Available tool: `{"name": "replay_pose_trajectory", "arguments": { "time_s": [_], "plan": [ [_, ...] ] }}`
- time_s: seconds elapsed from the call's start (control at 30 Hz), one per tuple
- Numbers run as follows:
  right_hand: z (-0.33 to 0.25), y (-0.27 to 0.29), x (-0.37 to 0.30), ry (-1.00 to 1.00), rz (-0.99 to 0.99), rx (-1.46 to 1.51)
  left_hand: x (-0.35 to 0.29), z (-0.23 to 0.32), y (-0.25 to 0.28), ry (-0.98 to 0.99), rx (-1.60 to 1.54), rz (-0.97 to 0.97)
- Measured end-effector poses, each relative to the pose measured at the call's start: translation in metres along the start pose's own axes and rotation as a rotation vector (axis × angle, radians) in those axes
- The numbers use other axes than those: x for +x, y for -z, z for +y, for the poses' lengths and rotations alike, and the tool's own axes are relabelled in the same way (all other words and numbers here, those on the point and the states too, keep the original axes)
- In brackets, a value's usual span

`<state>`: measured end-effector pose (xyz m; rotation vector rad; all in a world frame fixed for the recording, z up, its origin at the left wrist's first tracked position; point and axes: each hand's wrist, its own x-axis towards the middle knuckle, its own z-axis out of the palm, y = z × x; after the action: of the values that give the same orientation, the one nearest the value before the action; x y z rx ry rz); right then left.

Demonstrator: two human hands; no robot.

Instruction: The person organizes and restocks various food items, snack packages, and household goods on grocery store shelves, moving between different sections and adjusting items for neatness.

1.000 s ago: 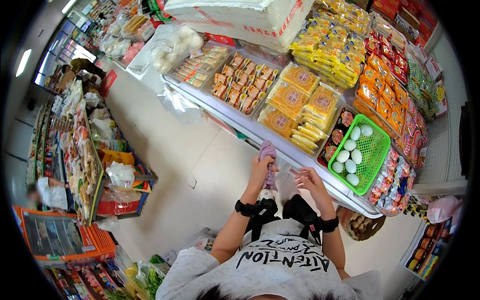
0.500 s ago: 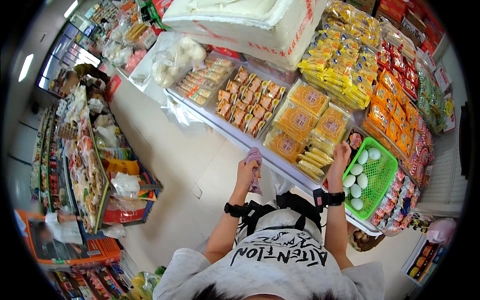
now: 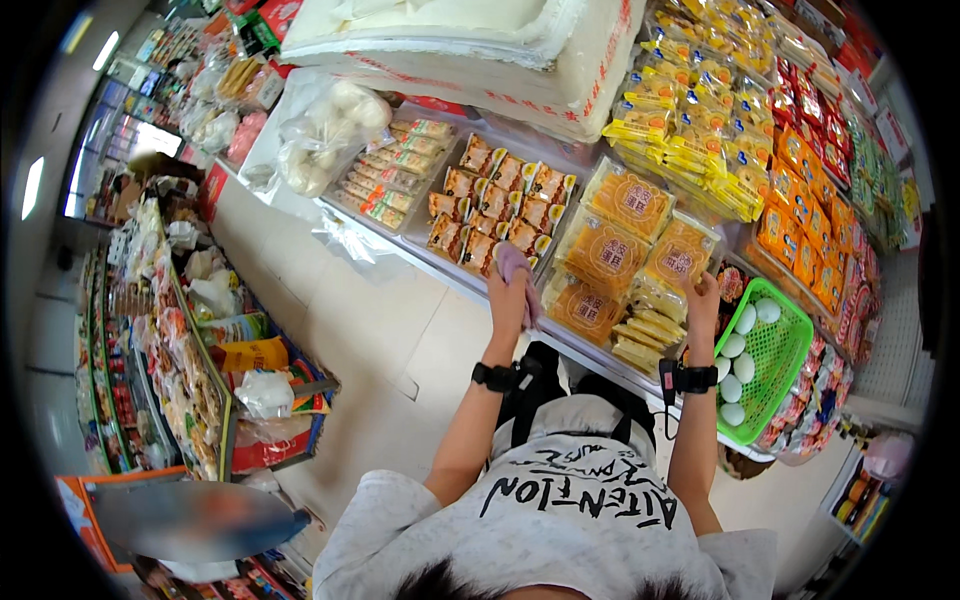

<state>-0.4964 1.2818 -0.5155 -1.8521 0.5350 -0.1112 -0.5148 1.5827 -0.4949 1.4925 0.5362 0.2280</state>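
My left hand is closed around a crumpled purple cloth. The cloth is over the counter's front edge, beside the tray of small orange-and-brown snack packs. On the right, my right hand has its fingers bent onto the near right corner of a clear-wrapped square cake; the fingertips are partly hidden. More square wrapped cakes lie to its left. Just below it sit slim yellow packs. A green plastic basket with several pale eggs stands right of my right wrist.
A large white foam box stands behind the trays. Yellow packs and orange packs are piled at the back right. A clear bag of round white items rests at the left end. Store shelves line the left, across the tiled floor.
My left hand has raised the cloth from beside the counter to its front edge. My right hand has moved forward from the slim packs to the square cake's corner. The view has shifted slightly.
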Motion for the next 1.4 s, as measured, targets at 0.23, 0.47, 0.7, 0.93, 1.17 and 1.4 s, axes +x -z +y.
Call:
{"name": "replay_pose_trajectory", "arguments": {
  "time_s": [0.23, 0.47, 0.7, 0.93, 1.17, 1.4],
  "plan": [
    [-0.014, -0.016, -0.003, -0.080, 0.008, 0.022, 0.075, 0.019, -0.002, -0.071, 0.617, -0.151],
    [-0.027, 0.007, -0.039, -0.021, 0.104, 0.019, 0.109, 0.000, 0.003, -0.114, 0.700, -0.321],
    [-0.066, 0.008, -0.068, 0.001, 0.022, -0.028, 0.107, 0.009, -0.011, -0.612, 0.839, -0.349],
    [-0.128, -0.017, -0.084, 0.334, -0.109, -0.288, 0.057, 0.100, -0.059, -0.546, 0.247, -1.143],
    [-0.130, -0.018, -0.082, 0.133, -0.209, 0.010, 0.062, 0.089, -0.058, 0.002, 0.114, -1.301],
    [-0.110, -0.019, -0.080, -0.131, -0.266, 0.426, 0.047, 0.073, -0.065, 0.296, -0.095, -1.033]
  ]
}}
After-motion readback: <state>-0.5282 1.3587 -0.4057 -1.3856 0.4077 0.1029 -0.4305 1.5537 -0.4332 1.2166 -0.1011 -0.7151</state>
